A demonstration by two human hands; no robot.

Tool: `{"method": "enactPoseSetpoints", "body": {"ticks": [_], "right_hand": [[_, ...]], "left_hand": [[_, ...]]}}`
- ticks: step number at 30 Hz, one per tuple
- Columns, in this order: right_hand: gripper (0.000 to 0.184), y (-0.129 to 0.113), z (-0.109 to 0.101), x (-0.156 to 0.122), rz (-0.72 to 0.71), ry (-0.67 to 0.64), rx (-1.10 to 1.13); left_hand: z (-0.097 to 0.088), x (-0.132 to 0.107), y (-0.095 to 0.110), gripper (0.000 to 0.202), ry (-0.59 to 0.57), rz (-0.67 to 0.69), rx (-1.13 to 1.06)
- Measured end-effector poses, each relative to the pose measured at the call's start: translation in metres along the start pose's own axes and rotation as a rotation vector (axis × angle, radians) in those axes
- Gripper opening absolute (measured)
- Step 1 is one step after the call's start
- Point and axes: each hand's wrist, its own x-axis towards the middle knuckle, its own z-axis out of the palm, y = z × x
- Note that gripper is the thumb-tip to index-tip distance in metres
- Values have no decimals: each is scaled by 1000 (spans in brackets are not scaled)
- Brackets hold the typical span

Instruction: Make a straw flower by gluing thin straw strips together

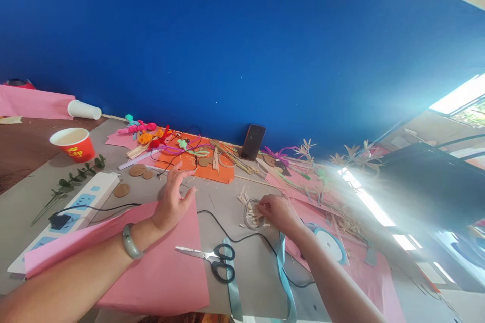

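Your right hand (279,212), its grip drawn nearly closed, met the edge of a clear ring (245,214) amid pale scraps (243,195) on the tabletop (223,197), any hold being unclear; your left hand (175,203) spread empty over pink paper (162,275).

Grey tabletop (259,277) leaves room between two light-blue ribbon strips (282,257). A black cable (258,234), then the grey ring (245,215) at the right hand (276,212), block the far end. Black-handled scissors (209,256) flank the left.

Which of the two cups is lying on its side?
The plain white cup, beside the blue wall; the red cup stands upright.
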Motion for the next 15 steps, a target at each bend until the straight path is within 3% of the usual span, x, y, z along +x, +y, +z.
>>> {"method": "enactPoseSetpoints", "body": {"ticks": [11,15], "right_hand": [[17,3,18,6,121,48,222],[21,5,12,5,83,37,387]], "left_hand": [[-1,-1,4,32,-19,-60,-95],[-3,-4,10,19,-197,-38,-221]]}}
